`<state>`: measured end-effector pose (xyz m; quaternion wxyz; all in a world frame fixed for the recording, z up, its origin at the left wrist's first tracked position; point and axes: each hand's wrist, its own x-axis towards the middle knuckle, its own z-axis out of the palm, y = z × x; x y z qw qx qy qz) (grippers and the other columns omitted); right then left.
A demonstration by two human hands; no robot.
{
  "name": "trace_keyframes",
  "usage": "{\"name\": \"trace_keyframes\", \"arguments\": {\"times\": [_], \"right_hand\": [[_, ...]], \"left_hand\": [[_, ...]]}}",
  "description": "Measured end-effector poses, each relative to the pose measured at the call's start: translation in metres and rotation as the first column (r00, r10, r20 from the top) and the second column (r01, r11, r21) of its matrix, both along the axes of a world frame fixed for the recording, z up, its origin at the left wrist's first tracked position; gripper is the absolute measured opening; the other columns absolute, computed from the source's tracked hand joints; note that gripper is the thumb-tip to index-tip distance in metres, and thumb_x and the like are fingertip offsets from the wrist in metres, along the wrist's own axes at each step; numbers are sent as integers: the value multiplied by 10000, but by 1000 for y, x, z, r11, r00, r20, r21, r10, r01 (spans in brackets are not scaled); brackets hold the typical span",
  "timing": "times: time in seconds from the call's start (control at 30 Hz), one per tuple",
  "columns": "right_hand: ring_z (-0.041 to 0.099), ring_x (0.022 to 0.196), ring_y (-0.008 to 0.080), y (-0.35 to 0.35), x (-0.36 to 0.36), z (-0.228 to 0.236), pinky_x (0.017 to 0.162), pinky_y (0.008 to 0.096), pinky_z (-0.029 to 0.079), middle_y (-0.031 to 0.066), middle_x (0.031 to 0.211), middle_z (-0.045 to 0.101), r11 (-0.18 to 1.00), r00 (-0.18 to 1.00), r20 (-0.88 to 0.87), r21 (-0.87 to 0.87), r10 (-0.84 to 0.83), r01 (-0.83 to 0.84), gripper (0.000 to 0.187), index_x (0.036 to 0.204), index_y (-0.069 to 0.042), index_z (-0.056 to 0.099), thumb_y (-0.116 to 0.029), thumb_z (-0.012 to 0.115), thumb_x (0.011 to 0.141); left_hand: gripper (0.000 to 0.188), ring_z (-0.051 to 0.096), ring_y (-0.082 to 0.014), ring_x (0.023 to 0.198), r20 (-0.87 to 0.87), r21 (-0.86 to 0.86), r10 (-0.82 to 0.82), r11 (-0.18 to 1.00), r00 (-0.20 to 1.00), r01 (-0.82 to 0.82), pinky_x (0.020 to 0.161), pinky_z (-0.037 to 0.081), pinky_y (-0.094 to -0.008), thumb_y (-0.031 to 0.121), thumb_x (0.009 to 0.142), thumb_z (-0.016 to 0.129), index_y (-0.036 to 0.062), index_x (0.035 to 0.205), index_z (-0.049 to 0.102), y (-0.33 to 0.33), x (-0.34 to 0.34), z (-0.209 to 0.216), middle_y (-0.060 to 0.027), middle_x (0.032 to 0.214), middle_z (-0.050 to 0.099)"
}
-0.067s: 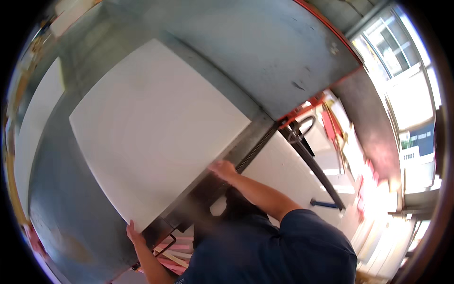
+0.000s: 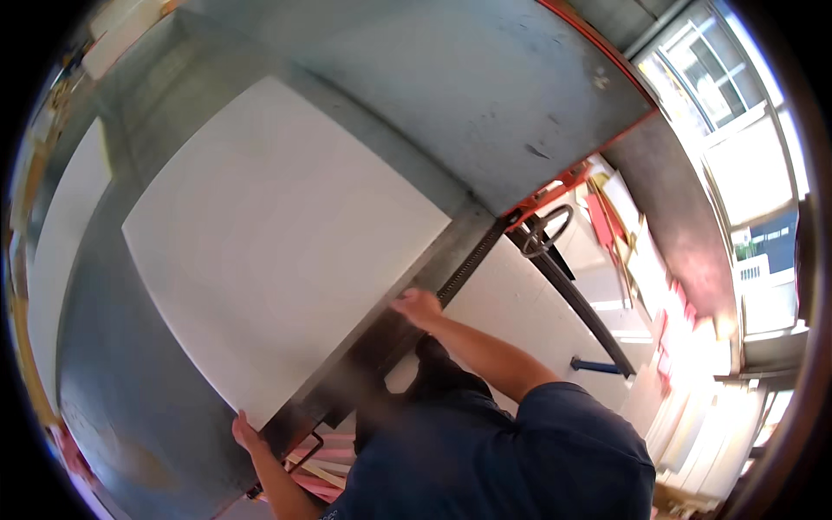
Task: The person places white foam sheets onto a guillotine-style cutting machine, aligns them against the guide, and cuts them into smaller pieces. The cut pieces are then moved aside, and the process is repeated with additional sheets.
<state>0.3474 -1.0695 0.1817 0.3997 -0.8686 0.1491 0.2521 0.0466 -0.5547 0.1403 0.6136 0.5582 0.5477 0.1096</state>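
A large white sheet (image 2: 286,234) lies flat on a blue-grey metal table (image 2: 113,347), one corner pointing toward me. At that near corner my left hand (image 2: 249,433) is closed on the sheet's edge, thumb and fingers partly hidden. My right hand (image 2: 418,308) is curled beside the sheet's near right edge, over the dark metal front rail (image 2: 373,360). Its fingertips sit close to the edge; whether they touch it or hold anything small, I cannot tell.
A raised grey metal panel (image 2: 468,95) with a red rim borders the far right side. Beyond the rail are a handwheel (image 2: 548,230) and a dark leg bar (image 2: 589,308). Another white piece (image 2: 74,208) lies at far left. Pink and white strips (image 2: 316,464) are below the table.
My right hand has shifted slightly right, off the sheet's edge. The whole view has turned a little; the sheet and my left hand stay nearly in place on the table.
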Motion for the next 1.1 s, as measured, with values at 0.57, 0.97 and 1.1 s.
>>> {"name": "trace_keyframes", "arguments": {"times": [0.57,0.97,1.1], "right_hand": [[507,466,161,-535,230,-27,415,319,439,55,615,533,818,812,-191,68,-551,571,318,735,-36,573,-324,619,860],[606,624,300,-519,202,-55,575,425,479,176,691,599,812,810,61,13,-583,584,268,771,35,631,-205,524,827],[652,846,443,-398,120,18,771,537,491,266,875,669,715,826,445,-445,-346,540,390,973,31,610,-334,500,890]], "left_hand": [[460,594,-243,1098,-322,620,-564,481,760,619,917,489,-400,82,778,717,45,1213,573,-376,239,114,-97,1256,598],[397,597,-266,1094,-283,589,-585,519,760,619,904,517,-387,85,831,668,-3,1206,572,-408,252,143,-142,1198,593],[379,608,-249,1082,-189,597,-664,508,724,621,882,526,-376,79,829,670,11,1192,584,-419,266,135,-122,1209,599]]}}
